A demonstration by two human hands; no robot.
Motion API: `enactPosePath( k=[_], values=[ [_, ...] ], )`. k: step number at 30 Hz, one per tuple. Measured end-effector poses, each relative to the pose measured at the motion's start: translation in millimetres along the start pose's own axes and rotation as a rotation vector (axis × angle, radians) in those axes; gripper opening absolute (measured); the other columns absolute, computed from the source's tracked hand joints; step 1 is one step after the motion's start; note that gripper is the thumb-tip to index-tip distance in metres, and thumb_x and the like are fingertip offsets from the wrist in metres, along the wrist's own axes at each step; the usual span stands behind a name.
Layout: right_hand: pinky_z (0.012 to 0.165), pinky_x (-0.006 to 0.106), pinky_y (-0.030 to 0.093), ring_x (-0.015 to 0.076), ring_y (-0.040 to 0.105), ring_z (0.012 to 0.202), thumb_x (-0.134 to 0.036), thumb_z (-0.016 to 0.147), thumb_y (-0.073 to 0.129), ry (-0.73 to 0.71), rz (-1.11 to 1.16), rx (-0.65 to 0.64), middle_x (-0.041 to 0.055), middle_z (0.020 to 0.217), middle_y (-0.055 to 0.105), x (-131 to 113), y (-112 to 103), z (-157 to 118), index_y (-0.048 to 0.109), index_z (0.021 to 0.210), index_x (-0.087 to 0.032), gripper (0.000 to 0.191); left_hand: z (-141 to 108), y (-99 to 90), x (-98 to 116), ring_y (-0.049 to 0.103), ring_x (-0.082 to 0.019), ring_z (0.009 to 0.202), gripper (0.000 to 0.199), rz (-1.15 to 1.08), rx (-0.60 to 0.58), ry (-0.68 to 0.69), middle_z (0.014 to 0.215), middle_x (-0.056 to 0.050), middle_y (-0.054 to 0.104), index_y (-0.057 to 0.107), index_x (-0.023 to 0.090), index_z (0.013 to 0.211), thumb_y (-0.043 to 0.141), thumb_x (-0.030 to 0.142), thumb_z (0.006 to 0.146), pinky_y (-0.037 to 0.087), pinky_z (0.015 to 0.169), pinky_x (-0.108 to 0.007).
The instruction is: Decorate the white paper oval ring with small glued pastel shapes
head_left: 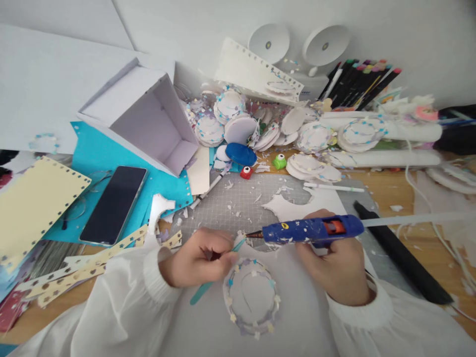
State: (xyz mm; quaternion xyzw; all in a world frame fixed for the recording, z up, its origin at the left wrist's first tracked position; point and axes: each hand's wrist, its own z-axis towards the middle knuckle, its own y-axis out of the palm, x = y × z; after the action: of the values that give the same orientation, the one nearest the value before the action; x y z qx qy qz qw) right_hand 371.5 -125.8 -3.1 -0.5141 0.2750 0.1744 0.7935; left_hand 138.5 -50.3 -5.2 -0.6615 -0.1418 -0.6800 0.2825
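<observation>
My left hand [203, 258] pinches a pair of teal tweezers [203, 292], whose tips point up and right and meet a tiny pale piece. Wrapped round the handle of a blue glue gun [312, 230] is my right hand [336, 267]. The gun's dark nozzle [255, 234] is at the tweezer tips, touching or nearly so. A clear glue stick [409, 218] runs out of the gun's back. Just below the tips lies a round white disc [253, 297], ringed with small blue, cream and lilac star shapes.
A grey cutting mat [238, 198] bears paper scraps. An open white box [148, 119] and a phone [114, 204] are at the left. Decorated discs [229, 105], a green punch [279, 161] and a red punch [246, 172] are behind. A black bar [405, 258] and white cable lie at the right.
</observation>
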Motion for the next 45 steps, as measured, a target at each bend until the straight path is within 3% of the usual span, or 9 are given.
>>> enactPosePath(
  k=[10, 16, 20, 28, 31, 33, 37, 40, 45],
  values=[
    [0.05, 0.029, 0.043, 0.0169, 0.057, 0.053, -0.024, 0.073, 0.06, -0.122, -0.113, 0.143, 0.0002, 0.067, 0.06, 3, 0, -1, 0.051, 0.077, -0.024, 0.009, 0, -0.9, 0, 0.027, -0.011, 0.052, 0.046, -0.007, -0.013, -0.016, 0.05, 0.004, 0.027, 0.022, 0.02, 0.05, 0.044, 0.03, 0.089, 0.025, 0.051, -0.029],
    [0.054, 0.034, 0.047, 0.0226, 0.06, 0.057, -0.038, 0.074, 0.065, -0.035, -0.244, 0.269, 0.0042, 0.061, 0.059, 18, -10, 1, 0.055, 0.073, -0.022, 0.018, 1, -0.2, 3, 0.036, -0.011, 0.049, 0.05, 0.016, 0.041, -0.085, 0.046, 0.002, 0.037, 0.035, 0.018, 0.044, 0.046, 0.037, 0.089, 0.029, 0.05, -0.026],
    [0.061, 0.039, 0.048, 0.0286, 0.062, 0.068, -0.044, 0.081, 0.057, 0.012, -0.343, 0.244, 0.0102, 0.066, 0.059, 43, -32, -8, 0.056, 0.07, -0.021, 0.026, 0, -0.4, 5, 0.041, -0.01, 0.048, 0.05, 0.025, 0.068, -0.128, 0.048, 0.0, 0.047, 0.048, 0.015, 0.046, 0.049, 0.043, 0.087, 0.033, 0.047, -0.023],
    [0.073, 0.048, 0.049, 0.0339, 0.06, 0.086, -0.042, 0.085, 0.044, -0.024, -0.434, 0.129, 0.0161, 0.086, 0.06, 76, -46, -34, 0.053, 0.101, -0.013, 0.034, -1, 1.9, 6, 0.045, -0.01, 0.048, 0.048, 0.079, 0.198, -0.142, 0.048, -0.001, 0.053, 0.056, 0.014, 0.049, 0.046, 0.041, 0.087, 0.038, 0.052, -0.022],
    [0.064, 0.05, 0.048, 0.0361, 0.058, 0.077, -0.043, 0.081, 0.046, 0.012, -0.628, 0.101, 0.0161, 0.077, 0.057, 63, -58, -47, 0.055, 0.096, -0.01, 0.037, -2, 5.2, 9, 0.045, -0.01, 0.049, 0.046, 0.061, 0.266, -0.134, 0.05, -0.002, 0.056, 0.059, 0.014, 0.052, 0.044, 0.038, 0.088, 0.038, 0.053, -0.023],
    [0.068, 0.055, 0.047, 0.0399, 0.058, 0.084, -0.041, 0.082, 0.046, -0.022, -0.703, 0.121, 0.0209, 0.087, 0.058, 44, -70, -56, 0.055, 0.101, -0.009, 0.039, -3, 8.4, 14, 0.048, -0.011, 0.052, 0.045, 0.013, 0.32, -0.151, 0.053, -0.003, 0.06, 0.062, 0.013, 0.054, 0.043, 0.035, 0.088, 0.039, 0.055, -0.023],
    [0.085, 0.05, 0.048, 0.0336, 0.057, 0.103, -0.036, 0.088, 0.045, -0.247, -0.376, 0.103, 0.0162, 0.108, 0.058, -4, -86, -64, 0.052, 0.113, -0.018, 0.032, -4, 18.2, 36, 0.054, -0.015, 0.058, 0.042, -0.16, 0.456, -0.208, 0.058, -0.006, 0.065, 0.065, 0.013, 0.056, 0.045, 0.035, 0.085, 0.042, 0.058, -0.025],
    [0.093, 0.044, 0.047, 0.0275, 0.057, 0.109, -0.026, 0.087, 0.054, -0.432, -0.207, 0.06, 0.0137, 0.115, 0.059, -35, -78, -58, 0.053, 0.115, -0.02, 0.029, -2, 29.6, 58, 0.055, -0.015, 0.058, 0.04, -0.264, 0.485, -0.269, 0.06, -0.007, 0.066, 0.068, 0.012, 0.059, 0.047, 0.038, 0.083, 0.042, 0.057, -0.025],
    [0.083, 0.039, 0.052, 0.0231, 0.062, 0.099, -0.014, 0.084, 0.06, -0.901, -0.091, 0.069, 0.0118, 0.103, 0.067, -63, -40, -30, 0.057, 0.108, -0.017, 0.024, 1, 50.4, 70, 0.046, -0.012, 0.052, 0.035, -0.282, 0.514, -0.278, 0.052, -0.001, 0.056, 0.06, 0.014, 0.053, 0.053, 0.039, 0.077, 0.037, 0.053, -0.024]
  ],
)
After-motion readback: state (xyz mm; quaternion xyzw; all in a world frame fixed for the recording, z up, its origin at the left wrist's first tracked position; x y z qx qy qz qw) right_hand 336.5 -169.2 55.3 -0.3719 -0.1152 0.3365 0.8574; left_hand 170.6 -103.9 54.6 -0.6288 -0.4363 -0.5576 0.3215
